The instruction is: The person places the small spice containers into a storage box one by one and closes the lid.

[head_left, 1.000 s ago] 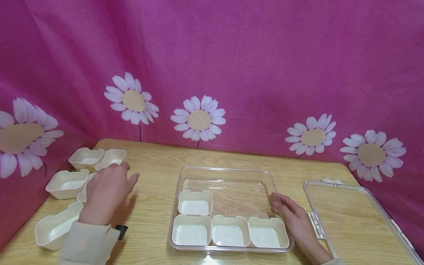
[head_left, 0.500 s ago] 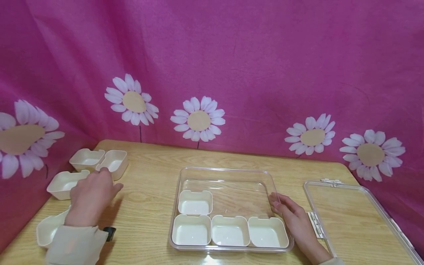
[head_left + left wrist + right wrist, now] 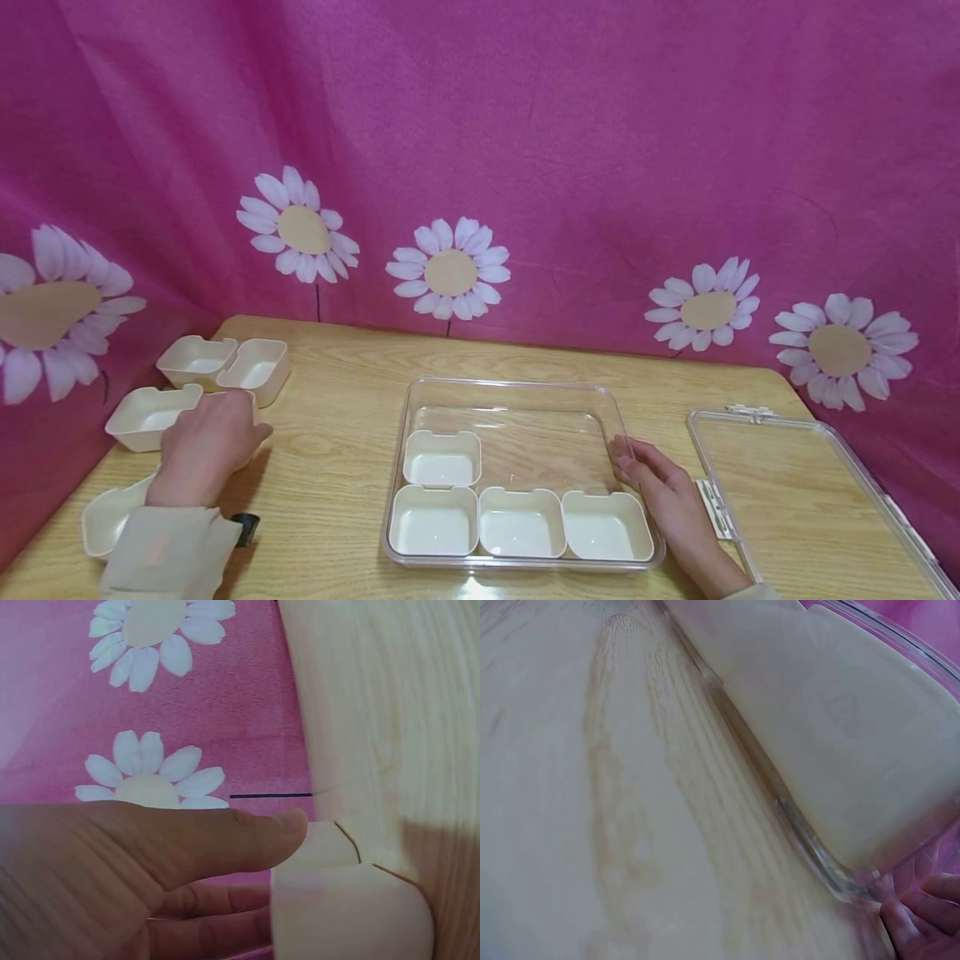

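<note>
My left hand point(image 3: 206, 446) reaches down over a small cream plastic container point(image 3: 352, 911) at the left of the table. In the left wrist view the thumb lies along one side of its rim while the other fingers pass behind its wall, pinching it. Most of this container is hidden under the hand in the head view. My right hand point(image 3: 667, 492) rests with relaxed fingers against the right side of a clear plastic box point(image 3: 517, 382). Inside the box, three cream containers line the front and one more container point(image 3: 442, 458) sits behind the left one.
Other cream containers stand at the left: one by the hand point(image 3: 146, 421), a pair at the back point(image 3: 258, 367), and one in front point(image 3: 108, 521) partly behind the sleeve. A clear lid point(image 3: 817, 500) with white clips lies right. A pink flowered curtain point(image 3: 570, 167) borders the table.
My left hand has moved left and towards me from near the back containers, then lowered onto the middle one. The right hand and the clear box have stayed put.
</note>
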A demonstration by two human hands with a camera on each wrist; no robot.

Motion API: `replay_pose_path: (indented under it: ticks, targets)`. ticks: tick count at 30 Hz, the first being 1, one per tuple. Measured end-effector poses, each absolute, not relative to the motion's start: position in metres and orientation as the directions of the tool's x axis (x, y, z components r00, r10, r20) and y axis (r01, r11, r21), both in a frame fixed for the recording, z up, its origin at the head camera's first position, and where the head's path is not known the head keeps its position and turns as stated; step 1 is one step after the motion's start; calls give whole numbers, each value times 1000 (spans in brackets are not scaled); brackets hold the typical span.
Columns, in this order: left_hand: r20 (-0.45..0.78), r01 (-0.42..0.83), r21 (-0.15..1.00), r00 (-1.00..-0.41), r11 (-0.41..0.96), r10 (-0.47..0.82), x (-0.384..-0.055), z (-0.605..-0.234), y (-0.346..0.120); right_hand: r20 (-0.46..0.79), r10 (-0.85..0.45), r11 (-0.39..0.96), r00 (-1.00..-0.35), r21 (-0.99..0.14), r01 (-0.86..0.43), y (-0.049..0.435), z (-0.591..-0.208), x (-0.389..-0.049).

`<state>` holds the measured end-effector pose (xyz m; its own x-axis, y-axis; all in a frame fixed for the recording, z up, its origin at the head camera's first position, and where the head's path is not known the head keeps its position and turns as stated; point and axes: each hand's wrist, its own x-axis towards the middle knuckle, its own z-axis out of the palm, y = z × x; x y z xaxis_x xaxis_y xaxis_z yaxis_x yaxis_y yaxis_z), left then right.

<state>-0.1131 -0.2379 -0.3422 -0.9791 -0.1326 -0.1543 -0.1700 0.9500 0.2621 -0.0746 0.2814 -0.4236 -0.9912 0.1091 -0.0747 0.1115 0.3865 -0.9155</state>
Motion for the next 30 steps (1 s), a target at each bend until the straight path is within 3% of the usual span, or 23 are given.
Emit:
replay_pose_path:
  ticks: [20, 30]
  targets:
    - [-37, 77, 258, -995, 963, 90, -115, -361, -230, -74, 92, 383, -993, -918, 103, 281, -422, -73]
    - [-100, 169, 271, -974, 948, 202, -118, -362, -221, -73, 99, 400, -992, -910, 107, 282, -423, -75]
